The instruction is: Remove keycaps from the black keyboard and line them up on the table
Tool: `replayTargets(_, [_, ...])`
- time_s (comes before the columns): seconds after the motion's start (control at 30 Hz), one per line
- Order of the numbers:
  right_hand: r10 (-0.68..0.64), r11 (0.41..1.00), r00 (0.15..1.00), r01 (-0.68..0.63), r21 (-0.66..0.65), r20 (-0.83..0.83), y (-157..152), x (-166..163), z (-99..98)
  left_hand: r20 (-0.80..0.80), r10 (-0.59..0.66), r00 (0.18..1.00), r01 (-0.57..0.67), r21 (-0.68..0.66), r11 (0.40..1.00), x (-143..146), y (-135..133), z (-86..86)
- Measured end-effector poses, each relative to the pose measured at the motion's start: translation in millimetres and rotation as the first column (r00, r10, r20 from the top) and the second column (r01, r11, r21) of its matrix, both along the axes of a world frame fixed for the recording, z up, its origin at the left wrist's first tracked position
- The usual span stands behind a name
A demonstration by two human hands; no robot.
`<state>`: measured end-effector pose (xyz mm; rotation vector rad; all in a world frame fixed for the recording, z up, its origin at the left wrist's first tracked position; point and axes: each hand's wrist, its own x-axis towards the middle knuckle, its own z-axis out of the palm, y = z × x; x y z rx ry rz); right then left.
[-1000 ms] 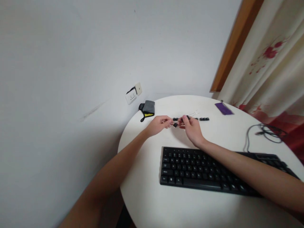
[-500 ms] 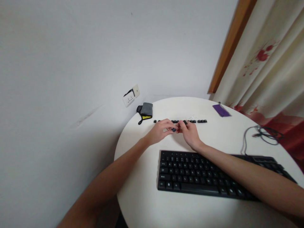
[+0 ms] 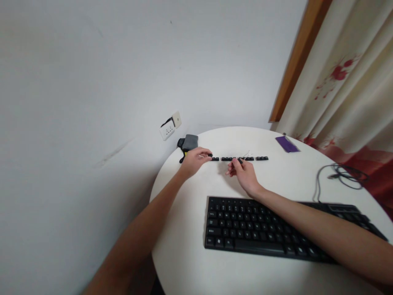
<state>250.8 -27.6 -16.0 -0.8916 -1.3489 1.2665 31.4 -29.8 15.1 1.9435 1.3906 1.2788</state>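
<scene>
My left hand [image 3: 193, 161] is at the left end of a row of black keycaps [image 3: 227, 159], its thumb and fingers closed on a small black keycap [image 3: 210, 155]. My right hand [image 3: 245, 175] is held just in front of the middle of that row. Its fingers are curled round a keycap puller, whose dark handle [image 3: 240, 161] shows above the thumb and whose thin wires [image 3: 247, 154] stick out to the upper right. Nearer to me lies a black keyboard [image 3: 258, 245], partly covered by my right forearm.
A grey pouch [image 3: 190, 141] with yellow lining sits at the table's back left, below a wall socket [image 3: 167, 130]. A purple packet [image 3: 287, 144] lies at the back right. The coiled keyboard cable [image 3: 346, 175] rests near the right edge, beside the curtain [image 3: 346, 102].
My left hand has moved left and away from my right hand, carrying the keycap to the row's left end. My right hand has hardly moved and keeps its hold.
</scene>
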Motion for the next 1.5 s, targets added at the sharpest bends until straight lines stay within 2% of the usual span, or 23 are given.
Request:
replayTargets(0.1, [0.032,0.999,0.999,-0.032,-0.013,-0.015,0.2,-1.8,-4.6,-0.083,0.221,0.972,-0.23,-0.128,0.965,-27.0,11.5,-8.6])
replayTargets(0.2, [0.049,0.999,0.999,-0.049,-0.024,-0.011,-1.6,-2.3,-5.4,-0.154,0.303,0.941,-0.331,-0.212,0.92,-41.0,17.8,-21.7])
replayTargets(0.33, [0.057,0.998,0.998,-0.057,-0.036,0.001,-5.0,-1.0,-2.8,-0.195,0.295,0.935,-0.339,-0.258,0.905,-42.5,21.8,-36.3])
replayTargets(0.5, [0.062,0.997,0.998,-0.062,-0.046,-0.002,-6.7,-0.3,-2.5,-0.202,0.29,0.935,-0.339,-0.275,0.9,-43.3,25.7,-43.7])
replayTargets(0.97, [0.073,0.995,0.997,-0.072,-0.067,0.016,-9.4,-0.5,-4.4,-0.389,0.312,0.867,-0.437,-0.294,0.85,-51.8,20.6,-36.2])
replayTargets(1.5, [0.107,0.992,0.992,-0.102,-0.073,0.06,-11.0,-1.1,-7.4,-0.375,0.351,0.858,-0.465,-0.275,0.841,-42.2,22.0,-44.5])
